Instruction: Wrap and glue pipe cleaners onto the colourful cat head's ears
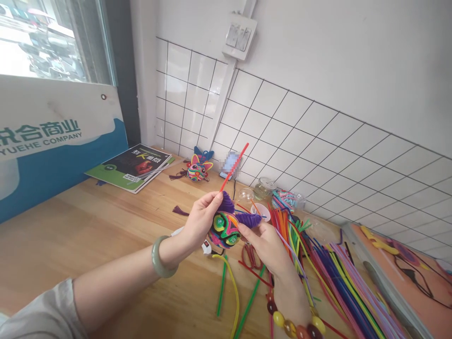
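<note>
My left hand [201,220] pinches a red pipe cleaner [235,165] that slants up to the right, and it also steadies a multicoloured pipe-cleaner ball with purple ears [226,225]. My right hand [265,245] grips the ball's right purple ear from below. Both hands hover above the wooden table [88,221]. A green bangle is on my left wrist and a beaded bracelet on my right.
A heap of coloured pipe cleaners [328,273] spreads at the right, with loose green and yellow ones [229,287] below the hands. A finished cat-like figure [197,168], magazines [134,167], small jars [264,187], red scissors [250,256] and an orange board [406,268] lie about.
</note>
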Demonstrator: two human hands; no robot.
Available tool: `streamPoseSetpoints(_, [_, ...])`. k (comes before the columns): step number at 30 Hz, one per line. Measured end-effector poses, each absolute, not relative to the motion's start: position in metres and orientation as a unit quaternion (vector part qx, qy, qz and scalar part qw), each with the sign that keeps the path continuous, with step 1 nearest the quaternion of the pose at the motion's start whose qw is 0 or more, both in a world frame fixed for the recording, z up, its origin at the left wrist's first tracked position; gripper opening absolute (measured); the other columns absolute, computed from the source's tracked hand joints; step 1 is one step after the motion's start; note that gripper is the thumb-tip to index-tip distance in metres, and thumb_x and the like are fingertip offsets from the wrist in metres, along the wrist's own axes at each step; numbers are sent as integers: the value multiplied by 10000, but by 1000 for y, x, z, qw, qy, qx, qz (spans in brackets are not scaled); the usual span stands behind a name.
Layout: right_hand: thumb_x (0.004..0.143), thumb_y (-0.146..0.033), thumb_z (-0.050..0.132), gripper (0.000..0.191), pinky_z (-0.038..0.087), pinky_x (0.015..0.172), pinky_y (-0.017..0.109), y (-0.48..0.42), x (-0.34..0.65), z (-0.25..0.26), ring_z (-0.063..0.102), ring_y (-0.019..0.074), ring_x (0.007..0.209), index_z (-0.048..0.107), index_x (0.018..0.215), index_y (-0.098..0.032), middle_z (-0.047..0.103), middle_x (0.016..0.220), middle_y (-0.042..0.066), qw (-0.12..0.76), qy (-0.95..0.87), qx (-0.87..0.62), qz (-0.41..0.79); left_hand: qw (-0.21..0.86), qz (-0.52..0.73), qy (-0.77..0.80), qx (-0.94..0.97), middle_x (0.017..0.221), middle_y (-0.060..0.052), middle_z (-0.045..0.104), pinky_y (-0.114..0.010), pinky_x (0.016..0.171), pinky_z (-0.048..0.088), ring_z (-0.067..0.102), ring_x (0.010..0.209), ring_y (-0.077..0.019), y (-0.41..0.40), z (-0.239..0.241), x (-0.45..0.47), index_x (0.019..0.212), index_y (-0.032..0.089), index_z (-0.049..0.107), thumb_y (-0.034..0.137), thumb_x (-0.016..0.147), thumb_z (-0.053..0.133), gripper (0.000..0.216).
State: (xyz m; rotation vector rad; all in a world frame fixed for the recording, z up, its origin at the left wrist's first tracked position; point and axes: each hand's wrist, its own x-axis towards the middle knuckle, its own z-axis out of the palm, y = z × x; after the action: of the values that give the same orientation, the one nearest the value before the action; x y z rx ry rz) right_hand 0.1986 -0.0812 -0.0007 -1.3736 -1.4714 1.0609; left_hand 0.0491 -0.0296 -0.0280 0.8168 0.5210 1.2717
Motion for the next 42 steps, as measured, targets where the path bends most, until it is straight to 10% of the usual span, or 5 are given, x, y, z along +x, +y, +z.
streamPoseSetpoints(15, [797,-516,507,417,493,808,352,-75,202,-12,623,209,926,562,1098,-233,603,1136,92,502,-526,-512,458,674,628,218,322,807,-38,673,-281,665,507,635,693,-153,-9,16,7,850,158,587,356,757,609,220])
streamPoseSetpoints(28, [704,-292,601,168,426,570,248,-60,146,-95,600,167,641,681,816,-196,683,716,12,244,-662,-585,399,695,583,209,366,752,-55,669,-271,629,501,630,645,-156,-14,21,3,793,133,604,366,750,613,238])
streamPoseSetpoints(37, [689,-321,569,245,328,436,219,-52,190,-65,449,109,443,504,499,-180,492,444,-33,352,-573,-610,420,679,556,216,428,706,-37,652,-239,598,484,611,605,-133,-21,21,3,753,144,585,379,779,578,237])
streamPoseSetpoints(42, [690,-379,608,323,419,529,258,-56,222,-30,552,147,562,532,960,-218,599,674,-14,515,-488,-560,428,668,545,216,458,721,-54,664,-244,598,488,619,621,-149,-25,25,1,741,142,607,387,767,587,246])
